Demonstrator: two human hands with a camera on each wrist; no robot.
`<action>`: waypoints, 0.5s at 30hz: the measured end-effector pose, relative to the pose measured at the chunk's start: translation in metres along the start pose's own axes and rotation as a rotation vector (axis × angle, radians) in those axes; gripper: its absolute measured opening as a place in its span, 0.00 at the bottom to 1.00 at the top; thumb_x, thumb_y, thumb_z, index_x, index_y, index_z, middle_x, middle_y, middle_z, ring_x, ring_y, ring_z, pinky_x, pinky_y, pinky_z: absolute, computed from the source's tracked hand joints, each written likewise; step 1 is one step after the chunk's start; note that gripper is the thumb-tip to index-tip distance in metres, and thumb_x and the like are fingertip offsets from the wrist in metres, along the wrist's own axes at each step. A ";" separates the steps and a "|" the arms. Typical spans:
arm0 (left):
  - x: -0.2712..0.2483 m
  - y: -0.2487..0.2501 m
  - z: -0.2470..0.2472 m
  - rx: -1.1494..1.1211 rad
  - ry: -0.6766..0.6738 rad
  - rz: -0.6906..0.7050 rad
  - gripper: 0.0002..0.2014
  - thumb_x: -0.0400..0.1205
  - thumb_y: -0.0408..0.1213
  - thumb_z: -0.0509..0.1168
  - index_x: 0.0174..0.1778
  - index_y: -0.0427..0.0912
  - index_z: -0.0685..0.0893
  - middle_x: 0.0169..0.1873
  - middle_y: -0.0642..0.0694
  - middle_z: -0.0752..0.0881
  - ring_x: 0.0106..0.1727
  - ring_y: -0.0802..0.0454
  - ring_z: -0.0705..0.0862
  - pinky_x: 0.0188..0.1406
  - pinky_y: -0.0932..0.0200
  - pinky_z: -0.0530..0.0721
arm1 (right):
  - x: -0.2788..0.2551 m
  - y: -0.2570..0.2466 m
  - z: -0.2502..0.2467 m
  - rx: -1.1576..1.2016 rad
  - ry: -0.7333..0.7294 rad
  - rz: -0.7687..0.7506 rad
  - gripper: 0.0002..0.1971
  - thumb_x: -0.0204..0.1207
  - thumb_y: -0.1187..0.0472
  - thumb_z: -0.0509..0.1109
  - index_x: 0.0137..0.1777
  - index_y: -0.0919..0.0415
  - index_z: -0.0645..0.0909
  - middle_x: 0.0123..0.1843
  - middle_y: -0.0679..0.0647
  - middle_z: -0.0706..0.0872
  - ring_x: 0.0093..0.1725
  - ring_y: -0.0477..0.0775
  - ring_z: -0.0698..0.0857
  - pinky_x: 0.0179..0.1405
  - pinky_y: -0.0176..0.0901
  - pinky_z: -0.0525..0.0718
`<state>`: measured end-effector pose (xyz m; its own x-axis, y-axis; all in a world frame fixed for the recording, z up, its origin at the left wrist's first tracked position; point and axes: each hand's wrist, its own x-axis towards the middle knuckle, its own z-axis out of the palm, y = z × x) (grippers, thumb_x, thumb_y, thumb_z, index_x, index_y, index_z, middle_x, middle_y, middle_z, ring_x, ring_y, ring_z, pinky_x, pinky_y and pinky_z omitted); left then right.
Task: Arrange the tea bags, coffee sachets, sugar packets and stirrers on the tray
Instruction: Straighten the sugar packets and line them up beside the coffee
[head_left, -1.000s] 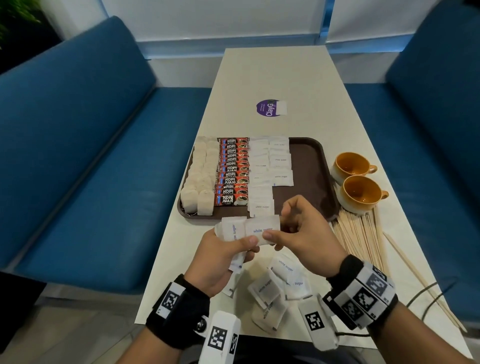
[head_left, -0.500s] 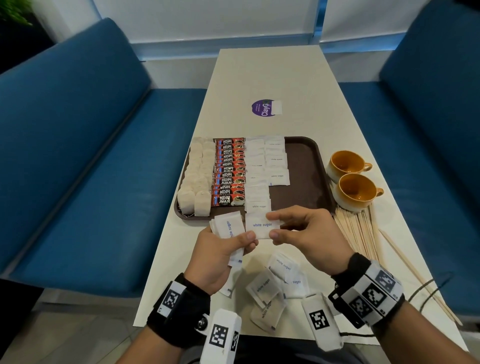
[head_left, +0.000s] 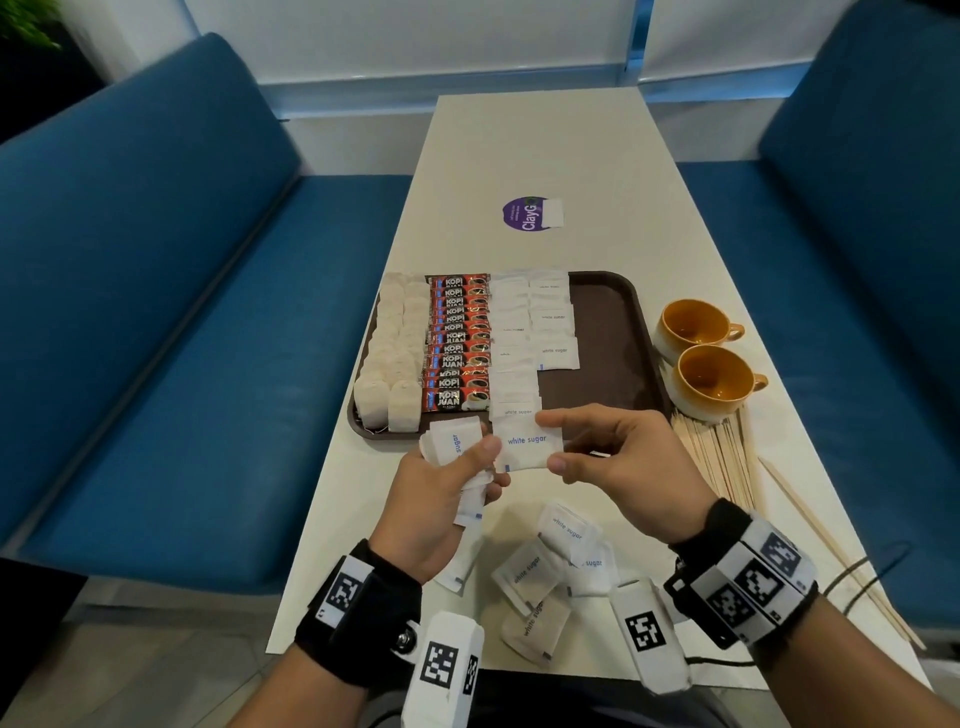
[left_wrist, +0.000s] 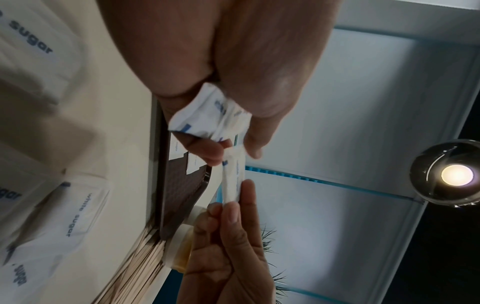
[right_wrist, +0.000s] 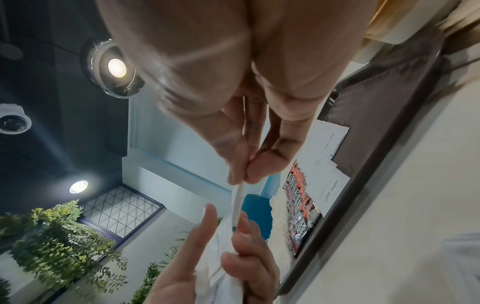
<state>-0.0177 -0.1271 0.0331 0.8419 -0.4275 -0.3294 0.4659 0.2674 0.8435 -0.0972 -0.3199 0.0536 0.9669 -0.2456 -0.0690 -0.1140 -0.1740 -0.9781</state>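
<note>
Head view: sugar step in hand. The right hand pinches one sugar packet just at 6 o'clock of the tray; the left hand grips a stack of packets.

Left wrist view: the stack sits between curled fingers.

Right wrist view: the packet shows edge-on. Next it likely needs laying in the shorter sugar column at 12 o'clock.

White sugar packet above tray edge
</note>
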 end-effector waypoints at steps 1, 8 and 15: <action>0.001 0.000 0.001 0.008 0.012 -0.007 0.20 0.77 0.37 0.75 0.63 0.31 0.87 0.51 0.32 0.91 0.39 0.42 0.85 0.39 0.52 0.82 | 0.000 -0.001 -0.001 -0.003 -0.021 0.001 0.20 0.73 0.68 0.83 0.61 0.47 0.91 0.50 0.48 0.95 0.46 0.55 0.92 0.51 0.43 0.92; 0.004 0.003 0.000 0.010 0.037 0.015 0.18 0.82 0.28 0.72 0.68 0.30 0.84 0.61 0.29 0.89 0.62 0.26 0.88 0.62 0.24 0.81 | -0.005 -0.001 0.002 -0.009 -0.125 0.016 0.19 0.71 0.67 0.83 0.58 0.46 0.92 0.53 0.41 0.93 0.51 0.54 0.91 0.51 0.41 0.91; 0.005 0.006 0.002 -0.056 0.097 -0.023 0.14 0.82 0.29 0.72 0.63 0.29 0.86 0.54 0.32 0.91 0.46 0.36 0.91 0.46 0.43 0.87 | 0.003 0.003 0.004 -0.032 -0.077 0.022 0.18 0.71 0.66 0.84 0.58 0.48 0.92 0.50 0.41 0.94 0.49 0.48 0.92 0.52 0.35 0.89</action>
<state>-0.0112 -0.1297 0.0369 0.8521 -0.3493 -0.3898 0.4973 0.3081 0.8110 -0.0933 -0.3173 0.0499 0.9786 -0.1758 -0.1069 -0.1418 -0.1999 -0.9695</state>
